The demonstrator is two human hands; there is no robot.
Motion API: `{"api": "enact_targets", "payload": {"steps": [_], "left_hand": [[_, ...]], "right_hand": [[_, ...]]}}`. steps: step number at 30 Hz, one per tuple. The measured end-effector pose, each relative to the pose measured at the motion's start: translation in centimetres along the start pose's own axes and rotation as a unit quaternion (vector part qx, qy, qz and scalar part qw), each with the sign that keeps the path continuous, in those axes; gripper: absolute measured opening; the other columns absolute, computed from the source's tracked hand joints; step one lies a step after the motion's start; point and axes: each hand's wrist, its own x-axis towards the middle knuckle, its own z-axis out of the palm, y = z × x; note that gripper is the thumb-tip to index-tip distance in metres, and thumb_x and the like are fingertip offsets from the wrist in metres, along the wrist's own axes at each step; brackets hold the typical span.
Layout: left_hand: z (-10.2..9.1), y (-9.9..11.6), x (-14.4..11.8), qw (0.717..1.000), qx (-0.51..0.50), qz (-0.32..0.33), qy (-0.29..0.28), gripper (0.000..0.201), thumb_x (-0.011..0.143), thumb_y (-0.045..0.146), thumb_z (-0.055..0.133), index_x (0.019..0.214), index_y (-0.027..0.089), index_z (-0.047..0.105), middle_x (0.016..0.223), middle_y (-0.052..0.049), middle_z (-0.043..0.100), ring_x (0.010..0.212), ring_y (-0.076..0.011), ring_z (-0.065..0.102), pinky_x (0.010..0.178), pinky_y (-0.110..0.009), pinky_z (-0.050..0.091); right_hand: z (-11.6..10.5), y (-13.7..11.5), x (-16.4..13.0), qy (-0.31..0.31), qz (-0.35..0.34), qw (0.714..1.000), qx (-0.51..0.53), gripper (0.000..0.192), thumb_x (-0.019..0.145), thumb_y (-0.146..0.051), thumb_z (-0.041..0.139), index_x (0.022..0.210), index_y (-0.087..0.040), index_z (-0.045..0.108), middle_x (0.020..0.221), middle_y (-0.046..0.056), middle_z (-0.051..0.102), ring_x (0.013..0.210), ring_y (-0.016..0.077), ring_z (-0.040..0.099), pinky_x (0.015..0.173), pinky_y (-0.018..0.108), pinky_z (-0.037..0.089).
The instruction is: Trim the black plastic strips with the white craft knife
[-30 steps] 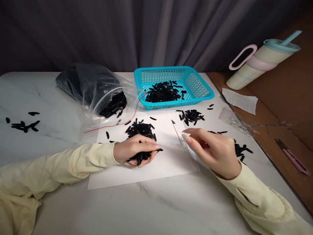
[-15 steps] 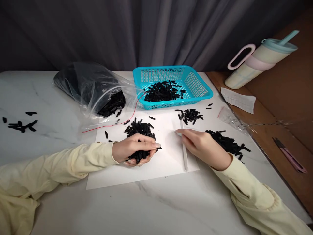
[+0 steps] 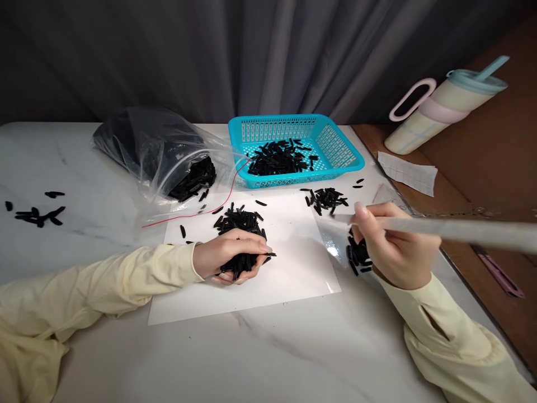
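Spreading across the whole lower view, the marble table (image 3: pixel 293 358) carried everything, with a dark curtain (image 3: pixel 251 56) hanging behind it. A clear plastic bag (image 3: pixel 155 148), slumped on its side to the left with its mouth toward the middle, spilled black pieces near the white sheet (image 3: pixel 289 268), which lay flat in front of the person, likely as a pale ground against which the dark bits showed up. Beyond the sheet sat a turquoise basket (image 3: pixel 339 148), its floor partly covered with more of the same pieces, close enough to reach from either side. A tumbler (image 3: pixel 444 106) with a straw leaned at the far right on the brown surface, near a folded paper slip (image 3: pixel 406 170).

The left hand (image 3: pixel 229 254) rested on the sheet, its fingers curled closed around a handful of black pieces (image 3: pixel 243 263), the thumb side up so that none slid out; a loose heap (image 3: pixel 241 219) lay just beyond it. The right hand (image 3: pixel 394 246) sat off the sheet's right edge, fingers pinched on a long, pale flat strip (image 3: pixel 461 228) that ran out toward the right of the view, blurred, so what it was could not be told. Under that hand lay another dark pile (image 3: pixel 357 256), and a smaller cluster (image 3: pixel 327 198) sat nearer the basket. A few stray pieces (image 3: pixel 36 214) lay well apart at the far left.
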Motion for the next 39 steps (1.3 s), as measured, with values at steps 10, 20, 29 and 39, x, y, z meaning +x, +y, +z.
{"api": "enact_targets", "payload": {"steps": [10,20,29,39], "left_hand": [[0.0,-0.1,0.1,1.000,0.000,0.003,0.009,0.028,0.083,0.032,0.049,0.061,0.014,0.050,0.039,0.002,0.049,0.023,-0.0029,0.027,0.020,-0.010,0.018],[0.3,-0.1,0.0,0.999,0.041,0.004,0.022,0.030,0.081,0.038,0.051,0.062,0.015,0.048,0.040,0.004,0.048,0.022,-0.0026,0.025,0.021,-0.012,0.016],[0.9,-0.7,-0.3,0.984,0.124,0.087,0.091,0.033,0.085,0.043,0.045,0.067,0.016,0.045,0.041,0.006,0.048,0.025,-0.0012,0.025,0.026,-0.011,0.018],[1.1,-0.9,-0.3,0.977,0.101,0.135,0.129,0.035,0.084,0.046,0.047,0.067,0.016,0.047,0.045,0.006,0.047,0.029,-0.0027,0.032,0.027,-0.011,0.023]], "right_hand": [[1.2,-1.1,0.0,-0.291,0.068,0.940,0.165,0.038,0.088,-0.033,0.050,0.055,-0.017,0.058,0.062,0.003,0.063,0.047,0.0095,0.052,0.048,0.022,0.041],[1.0,-0.8,0.2,-0.396,0.060,0.907,0.131,0.015,0.081,-0.026,0.060,0.074,-0.018,0.070,0.056,-0.001,0.066,0.048,0.0115,0.059,0.049,0.022,0.046],[-0.7,-3.9,3.4,-0.409,0.170,0.855,0.271,0.012,0.077,-0.027,0.067,0.073,-0.017,0.071,0.064,0.003,0.070,0.053,0.0140,0.065,0.049,0.020,0.055],[0.7,-5.1,3.7,-0.362,0.179,0.866,0.295,0.011,0.074,-0.017,0.070,0.063,-0.020,0.069,0.084,0.005,0.073,0.081,0.0247,0.070,0.067,0.028,0.060]]}}
